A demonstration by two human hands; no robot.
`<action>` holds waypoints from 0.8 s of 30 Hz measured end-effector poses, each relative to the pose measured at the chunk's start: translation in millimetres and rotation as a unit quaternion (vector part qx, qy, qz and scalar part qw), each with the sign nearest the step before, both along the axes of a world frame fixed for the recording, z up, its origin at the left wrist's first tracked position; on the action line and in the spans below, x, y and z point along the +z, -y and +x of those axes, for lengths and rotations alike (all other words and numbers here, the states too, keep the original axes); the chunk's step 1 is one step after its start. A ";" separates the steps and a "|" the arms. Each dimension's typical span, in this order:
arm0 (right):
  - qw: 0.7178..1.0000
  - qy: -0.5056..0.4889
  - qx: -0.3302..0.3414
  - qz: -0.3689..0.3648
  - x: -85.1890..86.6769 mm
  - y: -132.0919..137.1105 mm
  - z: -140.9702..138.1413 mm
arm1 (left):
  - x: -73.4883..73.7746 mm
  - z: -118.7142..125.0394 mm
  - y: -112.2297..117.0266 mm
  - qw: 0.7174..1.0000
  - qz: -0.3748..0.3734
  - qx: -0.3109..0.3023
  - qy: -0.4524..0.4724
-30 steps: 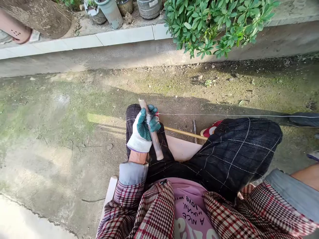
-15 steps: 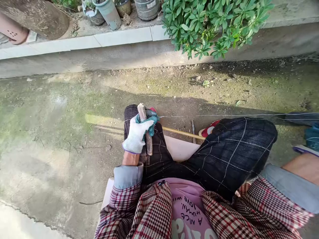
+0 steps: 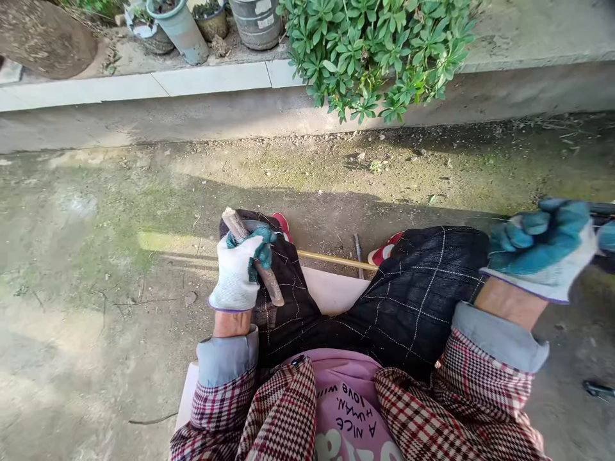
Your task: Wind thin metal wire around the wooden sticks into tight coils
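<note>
My left hand [image 3: 240,266], in a white and teal work glove, is wrapped round a short wooden stick [image 3: 270,282]. It hovers by my left knee, and the stick's pale cut end points up and to the left. My right hand [image 3: 545,246], in a matching glove, is off my right knee with its fingers curled. A thin pale wire [image 3: 473,216] reaches the fingers of my right hand; its middle stretch is hard to see. Beside that hand, at the right edge, is a dark object [image 3: 603,209], partly cut off, with a bit of teal below it.
Between my feet lie a thin yellow rod [image 3: 331,258] and a grey stick [image 3: 358,253], beyond a white seat edge [image 3: 331,289]. A small black tool-like thing [image 3: 598,388] is on the ground at right. Ahead run a tiled ledge [image 3: 211,83], pots [image 3: 180,32] and a leafy bush [image 3: 379,54].
My right hand has come in from beyond the right edge towards my right knee. My left hand still grips the stick, which leans more to the left. The view has swung slightly right.
</note>
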State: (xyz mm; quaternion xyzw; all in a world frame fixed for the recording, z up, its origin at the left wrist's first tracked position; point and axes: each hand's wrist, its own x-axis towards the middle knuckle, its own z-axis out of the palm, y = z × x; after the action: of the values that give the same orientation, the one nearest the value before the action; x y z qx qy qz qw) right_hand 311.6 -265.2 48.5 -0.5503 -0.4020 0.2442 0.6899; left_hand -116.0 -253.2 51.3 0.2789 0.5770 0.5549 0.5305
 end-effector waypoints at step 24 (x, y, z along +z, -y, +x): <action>0.882 0.375 0.282 -0.043 51.2 41.2 -179.4 | 47.3 60.4 49.9 0.991 0.058 -0.099 -0.063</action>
State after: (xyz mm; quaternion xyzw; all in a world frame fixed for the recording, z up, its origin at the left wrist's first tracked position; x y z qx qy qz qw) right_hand 132.2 -306.3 99.7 -0.4936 -0.7579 0.2206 0.3652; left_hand -55.6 -303.1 98.6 0.3995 0.5461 0.5130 0.5283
